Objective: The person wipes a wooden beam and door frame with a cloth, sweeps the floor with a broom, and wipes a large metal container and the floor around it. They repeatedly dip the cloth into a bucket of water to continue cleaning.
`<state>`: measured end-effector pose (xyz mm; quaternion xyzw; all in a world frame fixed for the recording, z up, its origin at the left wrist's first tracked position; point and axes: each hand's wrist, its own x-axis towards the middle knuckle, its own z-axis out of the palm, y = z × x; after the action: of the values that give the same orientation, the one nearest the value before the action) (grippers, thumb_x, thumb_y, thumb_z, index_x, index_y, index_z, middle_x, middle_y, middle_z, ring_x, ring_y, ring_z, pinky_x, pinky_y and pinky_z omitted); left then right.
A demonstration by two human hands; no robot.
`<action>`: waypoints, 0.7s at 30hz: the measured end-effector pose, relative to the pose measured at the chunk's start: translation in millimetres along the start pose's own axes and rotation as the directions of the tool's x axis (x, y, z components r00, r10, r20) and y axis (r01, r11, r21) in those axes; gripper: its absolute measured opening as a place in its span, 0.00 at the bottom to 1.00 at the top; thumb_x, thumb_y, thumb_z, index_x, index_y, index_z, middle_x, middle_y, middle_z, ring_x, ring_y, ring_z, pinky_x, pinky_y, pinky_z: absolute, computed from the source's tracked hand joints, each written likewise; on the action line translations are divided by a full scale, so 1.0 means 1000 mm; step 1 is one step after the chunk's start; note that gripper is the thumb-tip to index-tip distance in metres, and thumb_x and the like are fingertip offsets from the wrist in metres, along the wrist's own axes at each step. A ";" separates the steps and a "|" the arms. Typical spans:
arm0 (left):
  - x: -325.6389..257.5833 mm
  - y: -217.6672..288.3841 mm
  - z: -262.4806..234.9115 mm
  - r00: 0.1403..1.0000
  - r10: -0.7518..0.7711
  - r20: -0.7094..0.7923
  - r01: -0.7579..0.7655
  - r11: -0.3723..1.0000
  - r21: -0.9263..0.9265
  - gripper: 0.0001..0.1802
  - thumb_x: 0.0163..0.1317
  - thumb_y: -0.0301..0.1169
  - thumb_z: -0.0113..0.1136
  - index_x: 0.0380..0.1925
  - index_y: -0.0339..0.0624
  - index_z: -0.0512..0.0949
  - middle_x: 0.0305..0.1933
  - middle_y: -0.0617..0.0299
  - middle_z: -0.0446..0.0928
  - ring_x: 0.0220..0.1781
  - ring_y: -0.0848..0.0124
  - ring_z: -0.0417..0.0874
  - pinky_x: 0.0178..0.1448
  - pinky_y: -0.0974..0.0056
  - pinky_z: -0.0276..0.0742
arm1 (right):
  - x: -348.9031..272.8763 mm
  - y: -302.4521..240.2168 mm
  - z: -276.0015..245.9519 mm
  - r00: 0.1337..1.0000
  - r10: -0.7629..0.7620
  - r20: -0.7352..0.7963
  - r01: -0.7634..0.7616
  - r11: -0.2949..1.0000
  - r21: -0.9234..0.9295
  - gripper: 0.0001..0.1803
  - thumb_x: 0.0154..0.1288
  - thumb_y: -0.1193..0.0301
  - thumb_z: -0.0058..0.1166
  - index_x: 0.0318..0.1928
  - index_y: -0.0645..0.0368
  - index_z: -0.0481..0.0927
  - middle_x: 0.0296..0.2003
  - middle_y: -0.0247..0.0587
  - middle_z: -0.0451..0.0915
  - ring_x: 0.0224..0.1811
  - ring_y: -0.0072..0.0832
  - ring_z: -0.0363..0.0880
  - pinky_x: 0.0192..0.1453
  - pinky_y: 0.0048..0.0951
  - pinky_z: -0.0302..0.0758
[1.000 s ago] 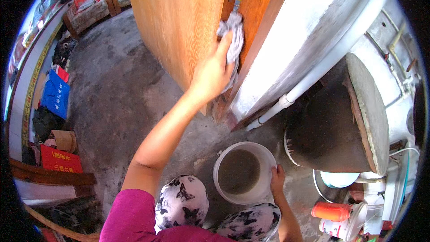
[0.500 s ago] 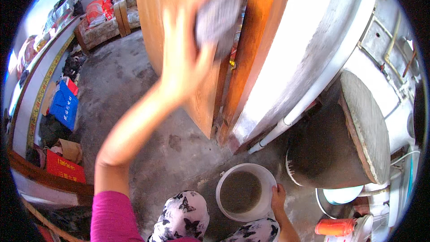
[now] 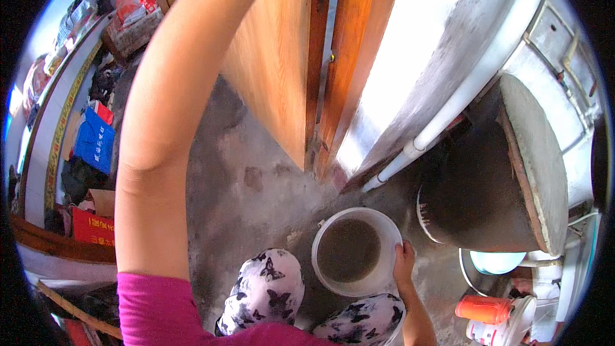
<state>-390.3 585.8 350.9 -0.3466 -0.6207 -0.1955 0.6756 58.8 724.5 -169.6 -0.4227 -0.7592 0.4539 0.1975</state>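
My left arm (image 3: 160, 115) reaches up past the top edge of the picture, in front of the wooden door (image 3: 278, 57). The hand itself is out of sight, so what it holds cannot be seen. Low down between the door and my knees stands a white plastic bucket (image 3: 389, 261) with murky brownish water (image 3: 349, 251) in it. My right hand (image 3: 403, 263) is closed on the bucket's right rim. Below and left of the bucket is my knee (image 3: 272, 282) in white trousers with dark butterflies.
A brown door frame (image 3: 359, 32) and a white pipe (image 3: 442, 125) rise beside the door. To the right stands a large dark vat (image 3: 467, 186) with a grey slab lid. An orange container (image 3: 485, 309) lies lower right. Blue (image 3: 95, 142) and red boxes (image 3: 94, 226) line the left.
My left arm has stretched upward, taking the hand and its blurred grey cloth-like wad out of view. The view has shifted slightly. My right hand stays on the bucket.
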 end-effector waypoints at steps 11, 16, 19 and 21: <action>-0.382 0.067 -0.029 0.769 -0.039 0.638 0.170 0.975 -0.144 0.21 0.57 0.31 0.63 0.51 0.67 0.80 0.60 0.37 0.69 0.58 0.38 0.76 0.40 0.49 0.87 | 0.008 0.013 0.005 1.000 0.008 -0.013 -0.007 0.996 0.087 0.16 0.72 0.65 0.53 0.49 0.66 0.81 0.39 0.42 0.83 0.40 0.31 0.79 0.49 0.33 0.75; -0.503 0.090 -0.061 0.320 0.110 0.941 0.472 0.843 -0.259 0.21 0.58 0.28 0.62 0.51 0.65 0.82 0.59 0.43 0.71 0.56 0.43 0.79 0.49 0.48 0.85 | 0.013 0.018 0.000 1.000 -0.003 -0.020 0.003 1.000 -0.021 0.15 0.72 0.65 0.53 0.48 0.66 0.81 0.38 0.39 0.82 0.40 0.29 0.78 0.48 0.33 0.75; -0.453 0.075 -0.082 0.457 -0.095 0.885 0.696 0.657 -0.289 0.22 0.59 0.25 0.61 0.52 0.62 0.82 0.58 0.48 0.73 0.56 0.45 0.79 0.51 0.50 0.83 | 0.018 0.023 -0.004 0.999 0.010 -0.049 -0.008 1.000 0.030 0.15 0.71 0.65 0.52 0.48 0.65 0.81 0.38 0.39 0.82 0.40 0.28 0.78 0.48 0.33 0.74; -0.383 0.046 -0.070 0.851 -0.173 0.496 0.462 0.697 -0.549 0.21 0.62 0.23 0.59 0.54 0.57 0.82 0.58 0.49 0.76 0.58 0.46 0.77 0.55 0.48 0.80 | 0.013 0.027 0.001 0.999 0.021 -0.028 -0.018 0.996 0.085 0.16 0.72 0.64 0.51 0.48 0.65 0.81 0.39 0.39 0.82 0.41 0.27 0.78 0.50 0.32 0.74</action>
<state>-367.3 503.7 -32.4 -0.4763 -0.6908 -0.4382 0.3224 63.2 740.5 -194.5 -0.4277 -0.7321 0.4816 0.2217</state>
